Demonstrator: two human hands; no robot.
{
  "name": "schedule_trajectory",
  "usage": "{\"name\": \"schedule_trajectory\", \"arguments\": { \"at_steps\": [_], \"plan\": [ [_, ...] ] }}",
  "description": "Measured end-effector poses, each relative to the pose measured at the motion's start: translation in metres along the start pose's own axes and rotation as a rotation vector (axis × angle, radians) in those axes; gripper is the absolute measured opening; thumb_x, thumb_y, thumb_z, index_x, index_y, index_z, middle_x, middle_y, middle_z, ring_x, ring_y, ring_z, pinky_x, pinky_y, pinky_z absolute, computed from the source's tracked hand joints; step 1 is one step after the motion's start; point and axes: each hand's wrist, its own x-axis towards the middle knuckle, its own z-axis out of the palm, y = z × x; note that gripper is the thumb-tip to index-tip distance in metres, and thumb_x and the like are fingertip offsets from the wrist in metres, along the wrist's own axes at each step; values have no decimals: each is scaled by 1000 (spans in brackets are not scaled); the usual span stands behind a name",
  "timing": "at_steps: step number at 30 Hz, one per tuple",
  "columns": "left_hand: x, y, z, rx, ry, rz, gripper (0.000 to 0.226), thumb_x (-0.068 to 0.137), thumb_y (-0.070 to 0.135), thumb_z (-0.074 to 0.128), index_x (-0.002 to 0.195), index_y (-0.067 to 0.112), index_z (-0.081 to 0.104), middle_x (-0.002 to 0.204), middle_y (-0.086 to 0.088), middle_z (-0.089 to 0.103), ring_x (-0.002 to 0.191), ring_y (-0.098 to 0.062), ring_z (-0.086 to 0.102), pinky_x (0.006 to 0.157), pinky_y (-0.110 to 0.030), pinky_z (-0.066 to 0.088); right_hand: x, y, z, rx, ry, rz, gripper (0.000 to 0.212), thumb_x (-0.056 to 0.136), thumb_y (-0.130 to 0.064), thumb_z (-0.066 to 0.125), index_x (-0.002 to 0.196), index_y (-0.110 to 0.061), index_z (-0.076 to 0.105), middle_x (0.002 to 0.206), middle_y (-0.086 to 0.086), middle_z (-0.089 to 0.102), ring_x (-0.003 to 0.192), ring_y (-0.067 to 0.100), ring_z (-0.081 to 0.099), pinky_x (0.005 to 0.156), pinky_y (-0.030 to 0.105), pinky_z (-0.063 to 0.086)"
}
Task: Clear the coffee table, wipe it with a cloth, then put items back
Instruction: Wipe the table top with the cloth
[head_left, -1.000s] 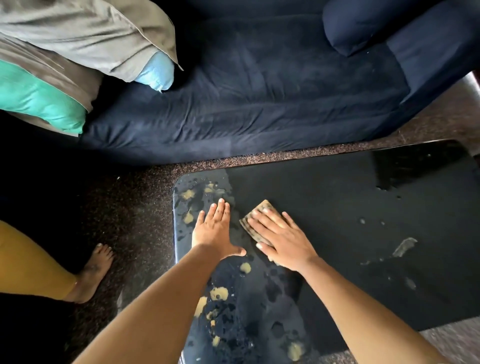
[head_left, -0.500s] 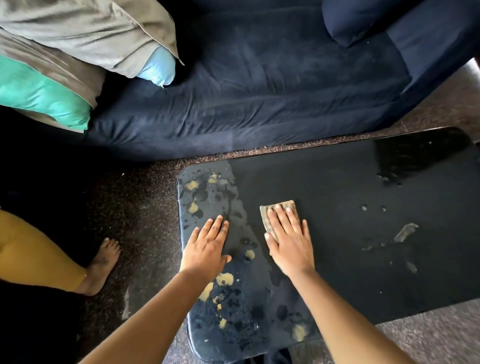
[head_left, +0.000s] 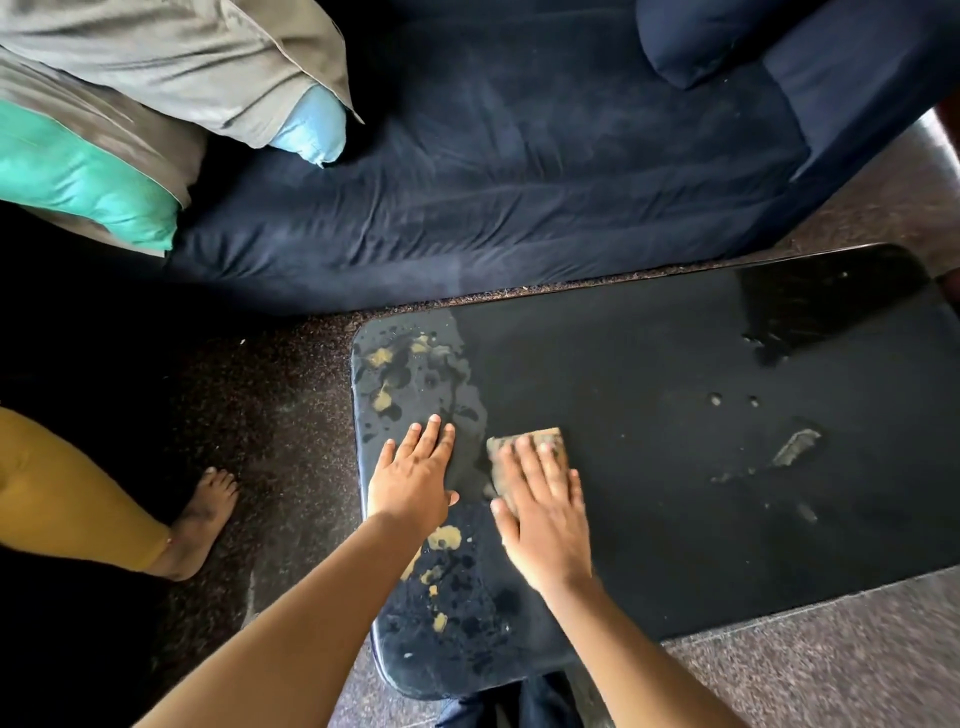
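Observation:
A glossy black coffee table (head_left: 675, 374) fills the lower right, with worn yellowish patches along its left end. My right hand (head_left: 545, 514) presses flat on a small tan cloth (head_left: 545, 435) near the table's left part; only the cloth's far edge shows past my fingers. My left hand (head_left: 413, 478) lies flat, fingers spread, on the tabletop just left of the cloth, holding nothing. Small smudges and droplets mark the table's right half.
A dark navy sofa (head_left: 519, 171) runs along the far side, with grey, teal and blue pillows (head_left: 156, 93) at its left end. My bare foot (head_left: 200, 519) and a yellow-clad leg stand on the dark carpet to the left.
My right hand has slid the cloth to the right and turned it squarer on the table. My left hand has drawn back toward me along the table's left end.

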Motion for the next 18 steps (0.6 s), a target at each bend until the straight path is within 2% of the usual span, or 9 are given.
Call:
{"name": "schedule_trajectory", "arguments": {
  "at_steps": [2, 4, 8, 10, 11, 14, 15, 16, 18],
  "plan": [
    [0, 0, 0, 7, -9, -3, 81, 97, 41, 48, 153, 21, -7, 160, 2, -12, 148, -19, -5, 119, -39, 2, -10, 15, -3, -65, -42, -262, 62, 90, -48, 39, 148, -32, 24, 157, -11, 19, 145, 13, 15, 112, 49, 30],
    [0, 0, 0, 13, -25, -7, 81, 97, 42, 47, 153, 21, -8, 160, 2, -13, 148, -19, -6, 119, -40, 3, -13, 37, -7, -142, -56, -332, 62, 90, -49, 37, 149, -34, 22, 157, -13, 17, 145, 10, 15, 110, 50, 30],
    [2, 3, 1, 37, -54, -30, 81, 98, 41, 46, 152, 22, -11, 160, 2, -16, 148, -19, -8, 119, -42, 3, -1, 30, -6, -28, -17, 228, 62, 88, -49, 31, 147, -30, 31, 154, -7, 30, 142, 18, 25, 106, 54, 33],
    [3, 5, 2, 40, -61, -41, 81, 98, 40, 46, 152, 22, -12, 160, 3, -16, 148, -20, -8, 119, -42, 3, 2, 7, -4, 34, 16, 281, 64, 87, -48, 32, 147, -27, 31, 153, -2, 32, 142, 23, 26, 107, 53, 31],
    [2, 5, 2, 38, -63, -48, 81, 98, 40, 46, 152, 22, -12, 160, 2, -16, 148, -20, -8, 119, -42, 3, -2, 2, -2, 34, 16, 192, 64, 87, -48, 34, 148, -27, 29, 154, -2, 30, 142, 22, 25, 108, 53, 30],
    [3, 7, 2, 38, -62, -51, 80, 98, 38, 46, 152, 21, -11, 160, 2, -16, 148, -20, -8, 119, -42, 3, -21, 23, -3, -79, -26, -321, 62, 90, -48, 38, 149, -33, 22, 156, -9, 21, 144, 15, 19, 111, 50, 31],
    [3, 7, 3, 39, -60, -53, 81, 98, 38, 46, 152, 20, -11, 160, 1, -15, 148, -20, -8, 119, -42, 3, -23, 38, -5, -124, -52, -408, 63, 91, -49, 38, 149, -34, 19, 157, -11, 17, 145, 13, 16, 111, 51, 30],
    [3, 7, 3, 38, -59, -54, 81, 98, 38, 46, 152, 20, -11, 160, 1, -15, 148, -21, -7, 119, -42, 3, -23, 50, -6, -155, -62, -393, 64, 90, -49, 37, 150, -35, 17, 157, -13, 16, 145, 11, 14, 111, 51, 29],
    [3, 7, 3, 32, -58, -56, 81, 98, 38, 47, 152, 21, -11, 160, 1, -15, 148, -21, -7, 119, -42, 4, -22, 58, -7, -106, -43, -86, 63, 89, -48, 34, 149, -34, 21, 156, -13, 19, 144, 13, 16, 110, 53, 30]
  ]
}}
